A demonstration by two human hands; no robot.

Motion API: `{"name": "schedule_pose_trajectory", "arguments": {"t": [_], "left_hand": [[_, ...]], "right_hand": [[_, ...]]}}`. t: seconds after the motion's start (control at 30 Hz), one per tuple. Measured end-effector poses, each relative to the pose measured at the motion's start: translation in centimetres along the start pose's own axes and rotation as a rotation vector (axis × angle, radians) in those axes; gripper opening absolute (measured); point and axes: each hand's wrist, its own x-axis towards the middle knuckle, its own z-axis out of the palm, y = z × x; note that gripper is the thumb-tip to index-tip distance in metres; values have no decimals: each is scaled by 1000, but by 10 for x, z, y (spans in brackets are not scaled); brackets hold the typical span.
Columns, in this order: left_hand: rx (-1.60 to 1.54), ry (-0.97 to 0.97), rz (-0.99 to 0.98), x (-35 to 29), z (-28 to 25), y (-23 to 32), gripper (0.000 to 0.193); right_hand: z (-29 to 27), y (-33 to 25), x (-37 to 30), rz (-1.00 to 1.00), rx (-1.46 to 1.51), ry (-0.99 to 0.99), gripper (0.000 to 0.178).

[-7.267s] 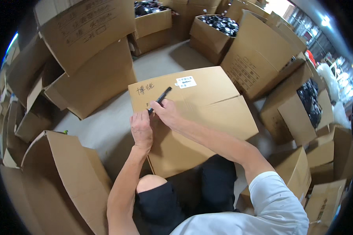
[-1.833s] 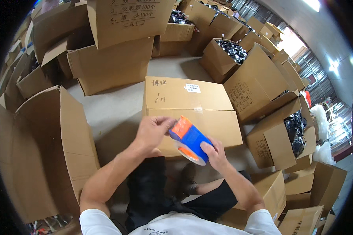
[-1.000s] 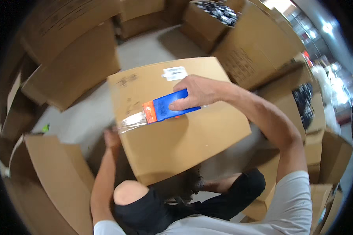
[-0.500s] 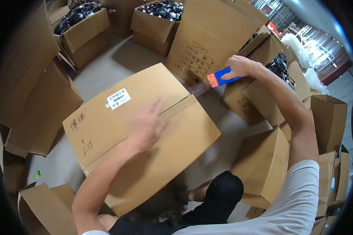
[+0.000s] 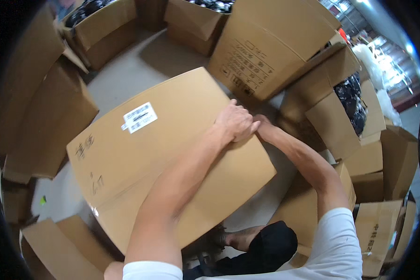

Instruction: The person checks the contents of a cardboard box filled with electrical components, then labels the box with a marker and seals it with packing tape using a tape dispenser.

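Note:
A large closed cardboard box (image 5: 172, 140) lies in front of me, with a white label (image 5: 139, 117) and handwriting on its top. My left hand (image 5: 235, 122) rests at the box's far right edge, fingers curled over that edge. My right hand (image 5: 262, 125) reaches to the same edge just beside it and dips behind the box, so its fingers are hidden. The blue and orange tape dispenser is out of sight.
Cardboard boxes crowd all around. A tall printed box (image 5: 266, 51) stands just beyond my hands. Open boxes of black items (image 5: 354, 102) sit at the right and at the top. Bare concrete floor (image 5: 140, 60) shows behind the box. Smaller boxes (image 5: 308, 205) stand by my right knee.
My right hand has come down from above the box's right end to its edge, and the tape dispenser has gone from view. My left hand slid along the top to that same edge.

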Motion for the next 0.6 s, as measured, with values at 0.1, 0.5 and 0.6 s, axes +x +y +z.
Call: {"name": "schedule_pose_trajectory", "arguments": {"t": [0.1,0.5,0.6], "left_hand": [[70,204,-79,-35,13,-22,51],[-1793,482,-430,-210,-100,43,46],[-1865,688,-393,-262,-131,52,30]], "right_hand": [[-41,-90,-37,1,-760,-46,51],[-113,-290,-181,-350,230,270,41],[-86,-332,-169,-446,255,208,42]]}}
